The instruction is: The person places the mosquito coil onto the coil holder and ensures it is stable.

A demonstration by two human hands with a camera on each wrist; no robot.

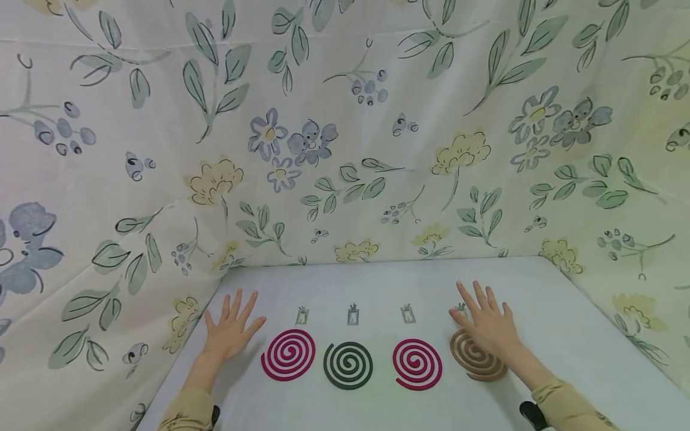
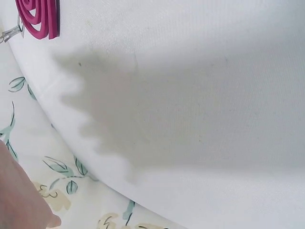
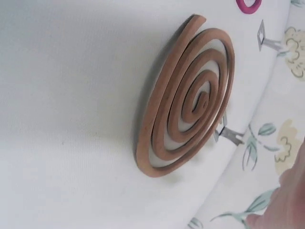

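Observation:
Four spirals would be several: mosquito coils lie in a row on the white table. Leftmost is a magenta mosquito coil (image 1: 288,355), then a dark green coil (image 1: 348,366), a second magenta coil (image 1: 417,364) and a brown coil (image 1: 478,355). Behind them stand several small metal coil stands (image 1: 353,315). My left hand (image 1: 229,329), fingers spread, is held above the table left of the first magenta coil. My right hand (image 1: 487,320), also spread, hovers over the brown coil and partly covers it and the rightmost stand. Neither hand holds anything.
A floral cloth (image 1: 345,149) hangs behind and at both sides of the white table (image 1: 366,410). The left wrist view shows the hand's shadow on the tabletop. Dark wrist straps show near both sleeves.

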